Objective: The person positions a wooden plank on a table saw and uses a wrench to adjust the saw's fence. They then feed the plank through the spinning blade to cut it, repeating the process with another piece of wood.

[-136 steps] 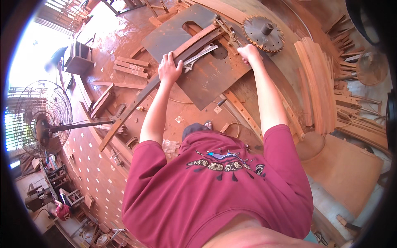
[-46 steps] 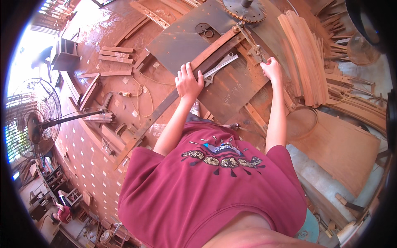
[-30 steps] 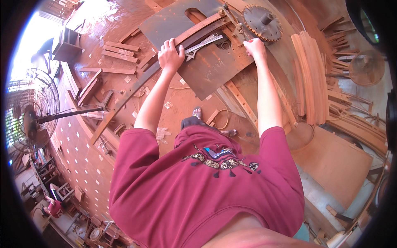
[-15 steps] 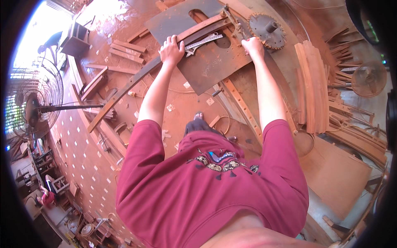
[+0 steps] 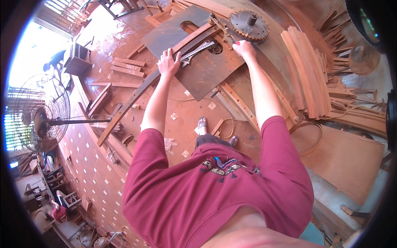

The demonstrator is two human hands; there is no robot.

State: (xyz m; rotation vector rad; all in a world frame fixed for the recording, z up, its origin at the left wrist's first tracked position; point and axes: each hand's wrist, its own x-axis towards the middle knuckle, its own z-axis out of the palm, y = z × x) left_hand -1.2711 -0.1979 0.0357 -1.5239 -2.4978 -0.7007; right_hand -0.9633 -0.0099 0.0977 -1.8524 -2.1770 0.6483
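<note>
My left hand (image 5: pixel 168 66) grips a long wooden bar (image 5: pixel 128 105), its fingers over the far edge and the thumb on the near side. This bar crosses a dark metal saw table (image 5: pixel 198 84) and runs off to the lower left. Beside it on the table lies a metal ruler (image 5: pixel 200 51) with a white scale. My right hand (image 5: pixel 245 49) is closed at the table's right edge, near a rusty metal clamp fitting (image 5: pixel 223 31). A small red spot shows at its fingers; what they hold is hidden. Just beyond stands a toothed circular saw blade (image 5: pixel 248 25).
Curved wooden boards (image 5: pixel 306 74) are stacked at the right, near a wide brown panel (image 5: pixel 343 157). A standing fan (image 5: pixel 43 120) is at the left. Wood strips (image 5: pixel 128 67) lie on the tiled floor. A hose loop (image 5: pixel 226 128) lies by my feet. A person (image 5: pixel 60 213) sits far lower left.
My view has shifted, so the table and both hands appear slightly lower and further left. Both hands stay at about the same places on the machine. More of my feet shows now.
</note>
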